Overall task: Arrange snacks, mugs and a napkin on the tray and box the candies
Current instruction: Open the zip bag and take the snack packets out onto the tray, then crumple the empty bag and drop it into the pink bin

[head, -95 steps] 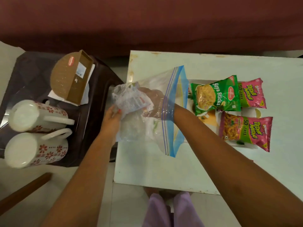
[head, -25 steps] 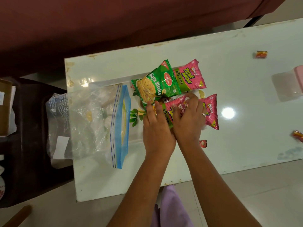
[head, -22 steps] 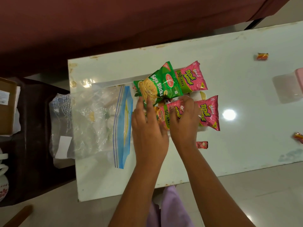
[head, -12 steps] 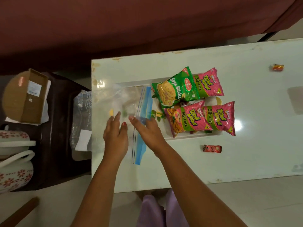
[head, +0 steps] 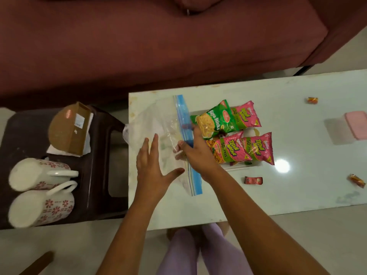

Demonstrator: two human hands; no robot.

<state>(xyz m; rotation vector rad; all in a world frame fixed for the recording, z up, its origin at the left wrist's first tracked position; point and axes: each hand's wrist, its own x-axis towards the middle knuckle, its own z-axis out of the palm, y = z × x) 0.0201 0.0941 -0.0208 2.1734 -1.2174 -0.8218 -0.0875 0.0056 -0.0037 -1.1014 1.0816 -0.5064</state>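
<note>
Head view: left hand (head: pixel 153 167) lies flat, fingers spread, on the clear zip bag (head: pixel 156 120); right hand (head: pixel 198 155) pinches its blue-striped mouth (snack packets (head: pixel 256 147) sit just beside, on the tray (head: pixel 256 167)).

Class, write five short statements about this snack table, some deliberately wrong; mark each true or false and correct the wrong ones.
1. Both white flower-patterned mugs stand on the tray. False: they are on the dark brown stool.
2. The green Soya Sticks packet partly overlaps a pink snack packet. True.
3. The left hand lies flat on the clear zip bag. True.
4. The wrapped candies are all in the pink-lidded box. False: three lie loose on the white table.
5. The right hand holds a pink snack packet. False: it grips the bag near its blue zip strip.
</note>
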